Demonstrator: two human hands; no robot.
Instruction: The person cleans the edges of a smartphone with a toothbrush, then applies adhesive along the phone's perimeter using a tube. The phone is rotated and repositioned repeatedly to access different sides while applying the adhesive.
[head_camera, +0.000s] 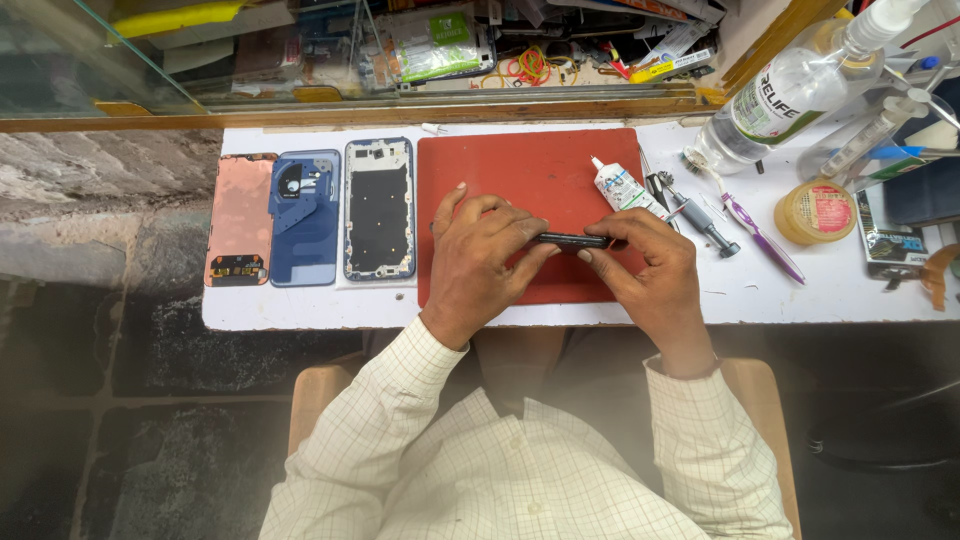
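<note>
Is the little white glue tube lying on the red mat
Yes, the white glue tube lies on the right edge of the red mat, just beyond the right hand.

The person wears a long-sleeved, cream-coloured woven shirt (520, 470) with a fine grid check in thin darker lines. Both sleeves run full length, ending in buttoned-style cuffs at the wrists: the left cuff (432, 345) sits at ten o'clock of the torso, the right cuff (690, 385) at two o'clock. The fabric shows soft creases across the forearms. The left hand (480, 255) and the right hand (645, 265) are bare; no ring, watch or glove is visible.
</note>
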